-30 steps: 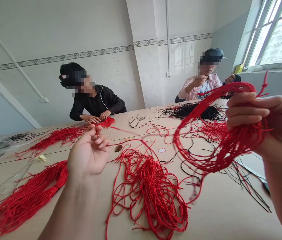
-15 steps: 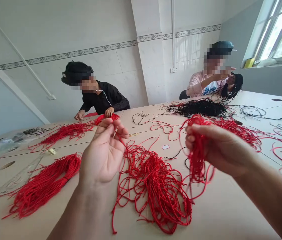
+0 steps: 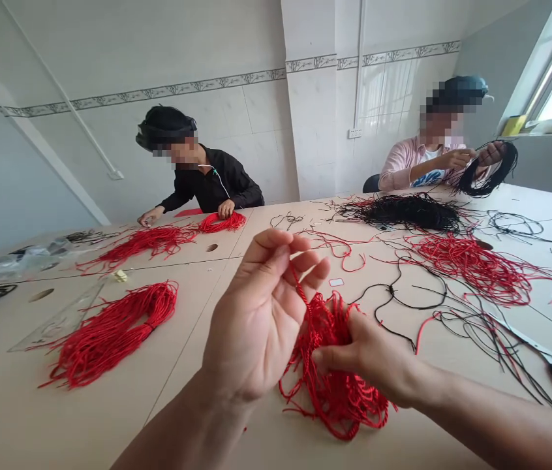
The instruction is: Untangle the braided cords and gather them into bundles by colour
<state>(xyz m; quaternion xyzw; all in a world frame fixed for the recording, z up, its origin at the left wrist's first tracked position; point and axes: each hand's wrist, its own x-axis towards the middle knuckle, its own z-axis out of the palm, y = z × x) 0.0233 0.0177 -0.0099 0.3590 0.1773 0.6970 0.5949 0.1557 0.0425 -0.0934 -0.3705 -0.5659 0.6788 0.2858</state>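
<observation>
Head view: left hand (image 3: 256, 320) pinches one red strand (image 3: 301, 297), right hand (image 3: 371, 356) grips the red tangle (image 3: 344, 398)

Your one view comes from the camera on your head, facing forward and down across the table (image 3: 36, 418). It sits close above your left hand (image 3: 259, 323) and right hand (image 3: 374, 356) at the red cords (image 3: 339, 391). Beyond the hands, well apart, a person in black (image 3: 207, 186) and a person in pink (image 3: 413, 163) sit before the tiled wall (image 3: 256, 137).
</observation>
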